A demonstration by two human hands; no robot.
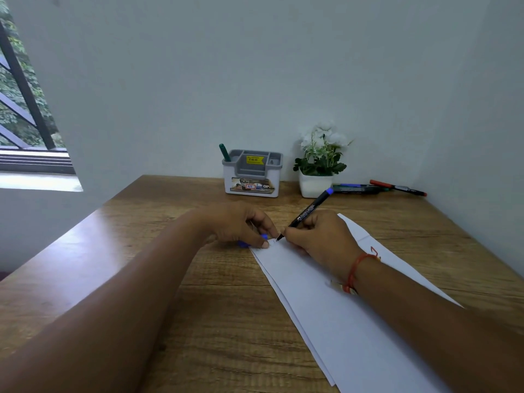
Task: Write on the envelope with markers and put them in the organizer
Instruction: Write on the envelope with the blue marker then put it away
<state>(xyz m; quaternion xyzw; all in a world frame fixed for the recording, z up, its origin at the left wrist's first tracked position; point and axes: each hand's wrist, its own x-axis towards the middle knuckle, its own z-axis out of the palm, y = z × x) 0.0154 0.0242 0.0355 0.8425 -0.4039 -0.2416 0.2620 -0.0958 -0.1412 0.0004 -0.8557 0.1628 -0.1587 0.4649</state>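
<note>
A long white envelope (320, 302) lies slanted on the wooden desk (198, 293). My right hand (317, 236) grips a black marker with a blue end (306, 215), its tip touching the envelope's far left corner. My left hand (241, 225) holds a blue marker cap (249, 241) in its curled fingers and presses a fingertip on the envelope's corner. A white and grey organizer (251, 174) stands at the back by the wall, with a green marker (225, 153) upright in its left slot.
A white pot of white flowers (319, 163) stands right of the organizer. Behind it lie several markers (377, 188), among them a red one (397, 187). A window (25, 109) is at the left; walls close off the back and right.
</note>
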